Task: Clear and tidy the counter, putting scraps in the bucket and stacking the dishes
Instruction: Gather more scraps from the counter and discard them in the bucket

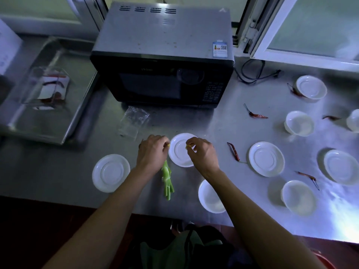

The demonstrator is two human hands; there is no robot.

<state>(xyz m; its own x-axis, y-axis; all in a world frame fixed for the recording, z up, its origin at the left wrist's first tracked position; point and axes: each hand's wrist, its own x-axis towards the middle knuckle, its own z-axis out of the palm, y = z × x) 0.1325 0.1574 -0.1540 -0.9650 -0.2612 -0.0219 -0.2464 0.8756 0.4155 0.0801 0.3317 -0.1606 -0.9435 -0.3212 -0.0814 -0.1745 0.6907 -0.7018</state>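
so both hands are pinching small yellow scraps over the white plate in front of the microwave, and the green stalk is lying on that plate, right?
Not quite. The head view shows the left hand and right hand each pinching a small yellow scrap at the white plate in front of the microwave, but the green stalk lies on the bare counter beside the plate, not on it.

Dim kitchen corner with a brushed stainless-steel worktop [223, 121].
A black-fronted grey microwave oven [163, 61] stands at the back, its black power cable [252, 74] looped beside it; a white-framed frosted window [310, 28] stands open at right, and pale bluish light glares off the worktop's near right edge.
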